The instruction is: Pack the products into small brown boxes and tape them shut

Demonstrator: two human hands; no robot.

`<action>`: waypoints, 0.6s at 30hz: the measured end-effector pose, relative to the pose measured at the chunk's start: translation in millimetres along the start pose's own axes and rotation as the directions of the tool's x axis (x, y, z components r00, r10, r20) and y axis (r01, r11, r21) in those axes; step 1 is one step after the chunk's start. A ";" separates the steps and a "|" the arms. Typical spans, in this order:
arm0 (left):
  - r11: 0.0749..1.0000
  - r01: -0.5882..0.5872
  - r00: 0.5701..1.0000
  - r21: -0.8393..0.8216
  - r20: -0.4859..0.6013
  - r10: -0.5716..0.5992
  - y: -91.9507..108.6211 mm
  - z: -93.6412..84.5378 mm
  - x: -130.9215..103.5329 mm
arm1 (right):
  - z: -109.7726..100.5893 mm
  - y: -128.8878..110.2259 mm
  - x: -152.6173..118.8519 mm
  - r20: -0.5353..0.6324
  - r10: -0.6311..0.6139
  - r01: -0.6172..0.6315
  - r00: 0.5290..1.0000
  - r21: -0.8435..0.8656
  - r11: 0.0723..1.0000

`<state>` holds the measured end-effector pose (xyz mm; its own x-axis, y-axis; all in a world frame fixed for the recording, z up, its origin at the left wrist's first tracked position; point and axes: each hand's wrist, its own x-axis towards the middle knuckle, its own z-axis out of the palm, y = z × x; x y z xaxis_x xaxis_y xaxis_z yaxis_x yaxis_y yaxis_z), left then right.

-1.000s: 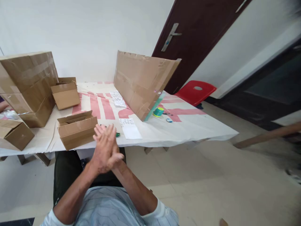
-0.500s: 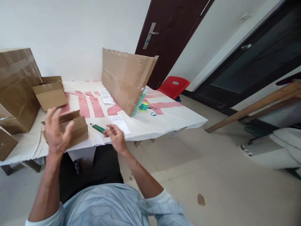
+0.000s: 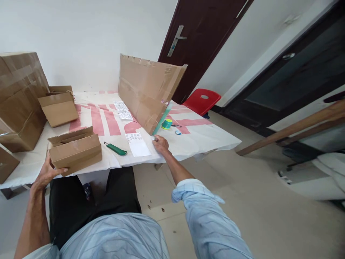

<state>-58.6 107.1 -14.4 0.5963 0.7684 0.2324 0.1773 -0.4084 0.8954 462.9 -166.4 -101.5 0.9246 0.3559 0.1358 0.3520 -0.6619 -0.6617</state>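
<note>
My left hand (image 3: 50, 171) grips the near left corner of a small cardboard box (image 3: 81, 153), its thumb along the front bottom edge. The box's top flaps stand up. My right hand (image 3: 161, 144) is closed at the lower corner of a large upright cardboard panel (image 3: 151, 90). A small pale thing shows at its fingertips, too small to name. Between the hands lie a green utility knife (image 3: 115, 148) and a sheet of white stickers with part of its backing bare (image 3: 138, 145). Just beyond my right hand stands a green and yellow tape roll (image 3: 166, 124).
A second open cardboard box (image 3: 59, 109) and a large taped carton (image 3: 21, 97) stand at the left. A printed sheet (image 3: 123, 110) lies by the panel. A small blue-and-white round item (image 3: 178, 132) is near the tape. A red chair (image 3: 202, 100) stands behind the table (image 3: 215, 138).
My left hand has come down and taken hold of the small box's left end. My right hand has moved right, from near the knife to the panel's lower corner.
</note>
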 end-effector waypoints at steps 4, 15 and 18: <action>1.000 0.010 0.999 0.000 0.031 -0.010 -11.7 -2.6 4.9 | -3.7 4.4 -6.3 -0.085 -0.018 0.018 0.996 -0.005 1.000; 0.998 -0.061 0.998 0.001 -0.002 0.061 -4.4 23.5 -25.6 | 19.8 -89.4 -82.1 -0.229 -0.446 0.501 0.866 0.425 0.754; 0.987 -0.128 0.991 0.096 -0.024 0.131 0.8 29.2 -31.9 | 10.6 -135.4 -110.5 -0.190 -0.575 0.581 0.796 0.504 0.639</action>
<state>-54.6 67.9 -32.2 0.5955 0.7199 0.3565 0.1734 -0.5486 0.8179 311.4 -109.1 -34.7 0.5611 0.5387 0.6284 0.6891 0.1166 -0.7152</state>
